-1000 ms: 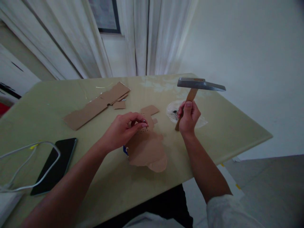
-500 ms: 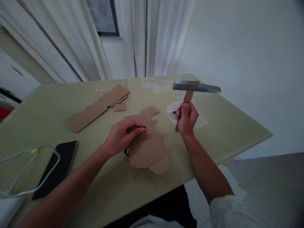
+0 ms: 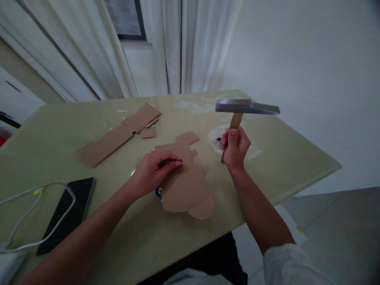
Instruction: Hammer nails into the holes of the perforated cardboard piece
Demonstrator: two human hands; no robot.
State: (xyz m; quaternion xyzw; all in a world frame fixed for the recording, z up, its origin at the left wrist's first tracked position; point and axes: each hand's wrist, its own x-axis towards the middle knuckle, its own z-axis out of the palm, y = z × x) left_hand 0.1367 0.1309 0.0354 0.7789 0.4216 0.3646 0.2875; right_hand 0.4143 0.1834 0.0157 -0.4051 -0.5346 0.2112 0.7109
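1. The right hand [image 3: 235,149], fist wrapped around the wooden handle, is keeping the hammer [image 3: 246,107] raised above the table [image 3: 297,158], barely shifting from a second ago.
2. The left hand [image 3: 151,173] is settling lower on the perforated cardboard piece [image 3: 184,182], fingertips pinching something small I cannot identify; striking looks imminent.

Dim, soft daylight filters through the curtains [image 3: 178,43]; wide-angle bending warps the edges, corners darken, detail slightly soft.
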